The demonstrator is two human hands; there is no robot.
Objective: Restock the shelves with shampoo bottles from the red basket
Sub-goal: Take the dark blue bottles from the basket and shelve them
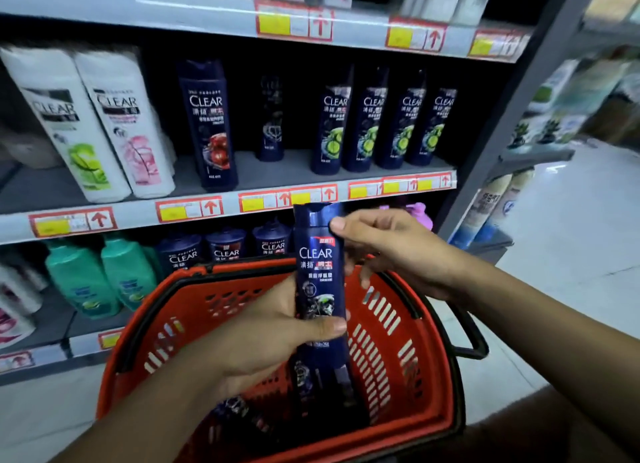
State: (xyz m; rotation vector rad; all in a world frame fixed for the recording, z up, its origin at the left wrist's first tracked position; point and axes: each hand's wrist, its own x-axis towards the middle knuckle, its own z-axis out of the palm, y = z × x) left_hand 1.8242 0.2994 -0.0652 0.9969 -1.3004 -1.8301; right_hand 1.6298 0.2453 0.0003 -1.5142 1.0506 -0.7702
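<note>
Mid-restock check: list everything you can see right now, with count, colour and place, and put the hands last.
held shampoo bottle: 1, dark blue, upright above the basket
red basket: 1, red with black handles, below the hands; more dark bottles inside, count unclear
white bottles: 2 in front, white, middle shelf left
dark blue bottles: 6, middle shelf; four with green labels at right
teal bottles: 2 clearly seen, lower shelf left
dark blue caps: 3, lower shelf behind the basket
price tags: several, red and yellow, on shelf edges
left hand: grips the bottle's lower half
right hand: pinches the bottle's top
</note>
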